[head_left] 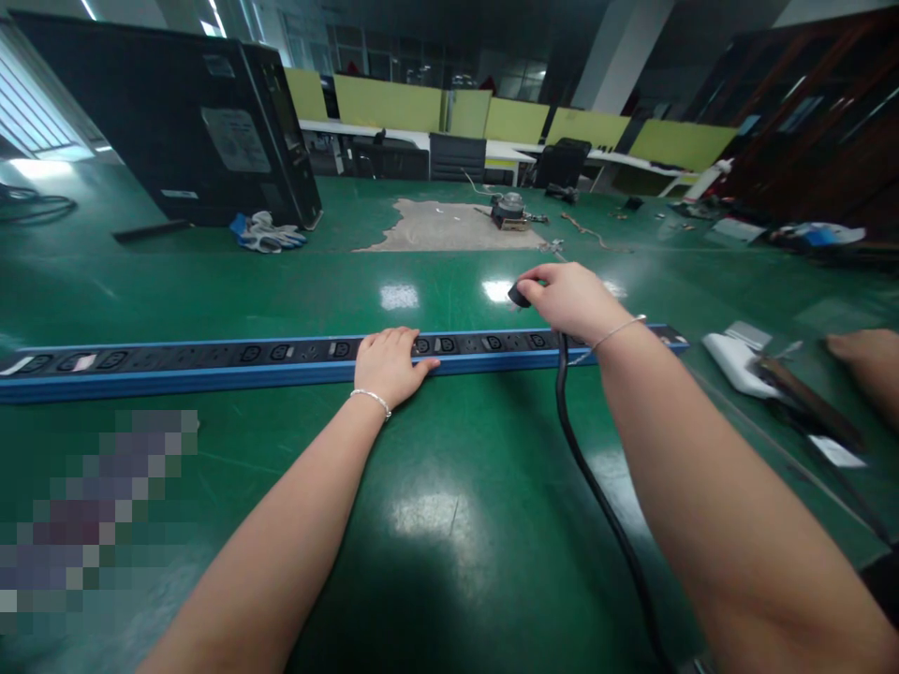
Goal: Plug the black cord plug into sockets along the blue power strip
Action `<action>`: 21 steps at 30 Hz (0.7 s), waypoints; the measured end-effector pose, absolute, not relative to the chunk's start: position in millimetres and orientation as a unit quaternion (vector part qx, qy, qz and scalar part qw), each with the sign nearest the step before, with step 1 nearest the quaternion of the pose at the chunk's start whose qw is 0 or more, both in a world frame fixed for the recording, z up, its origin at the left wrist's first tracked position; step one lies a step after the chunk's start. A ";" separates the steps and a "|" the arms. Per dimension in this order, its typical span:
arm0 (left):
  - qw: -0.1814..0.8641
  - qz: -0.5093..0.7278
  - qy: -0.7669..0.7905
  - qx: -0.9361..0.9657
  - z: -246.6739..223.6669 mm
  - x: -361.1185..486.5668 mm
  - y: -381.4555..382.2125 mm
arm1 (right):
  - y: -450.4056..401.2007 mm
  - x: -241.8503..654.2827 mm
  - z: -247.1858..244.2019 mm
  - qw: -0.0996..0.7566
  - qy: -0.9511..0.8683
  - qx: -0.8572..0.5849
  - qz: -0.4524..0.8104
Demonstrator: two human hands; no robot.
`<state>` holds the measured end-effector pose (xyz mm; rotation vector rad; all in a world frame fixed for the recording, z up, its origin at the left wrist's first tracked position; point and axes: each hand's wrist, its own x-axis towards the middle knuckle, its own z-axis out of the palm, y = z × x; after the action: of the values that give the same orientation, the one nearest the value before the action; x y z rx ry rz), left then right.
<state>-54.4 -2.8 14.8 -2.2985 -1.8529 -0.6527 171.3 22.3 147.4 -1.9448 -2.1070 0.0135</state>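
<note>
A long blue power strip (203,377) with a row of black sockets lies across the green table. Over its middle rests my left hand (388,360), fingers laid across the top and thumb apart along the near side. My right hand (566,295) is raised above the strip's right part, pinching a black plug (518,297) between thumb and fingers. From under that hand a thick black power cord (588,473) hangs down and runs toward the bottom edge. The plug is apart from the sockets, and its prongs show only faintly.
A black computer case (175,131) stands at the back left, with work gloves (267,232) in front of it. Right of the strip lie a white device (741,363) and a brown-handled tool (807,402). Another person's hand (867,360) is at the right edge.
</note>
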 end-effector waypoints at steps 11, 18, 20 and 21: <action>0.069 -0.211 -0.607 -0.763 14.4 -54.6 -3.6 | 34.2 287.7 93.2 0.081 -0.605 -0.792 0.012; 0.067 -0.216 -0.604 -0.764 14.4 -54.7 -3.5 | 41.7 300.1 73.4 0.081 -0.621 -0.779 0.019; 0.071 -0.215 -0.606 -0.763 14.3 -54.7 -3.5 | 42.5 300.2 73.0 0.084 -0.625 -0.776 0.016; 0.072 -0.215 -0.606 -0.762 14.3 -54.6 -3.5 | 42.6 299.7 73.4 0.086 -0.625 -0.776 0.014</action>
<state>-54.6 -3.5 14.3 -2.2907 -1.8208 -0.6457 299.7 42.6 73.4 -2.3114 -1.8633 0.0422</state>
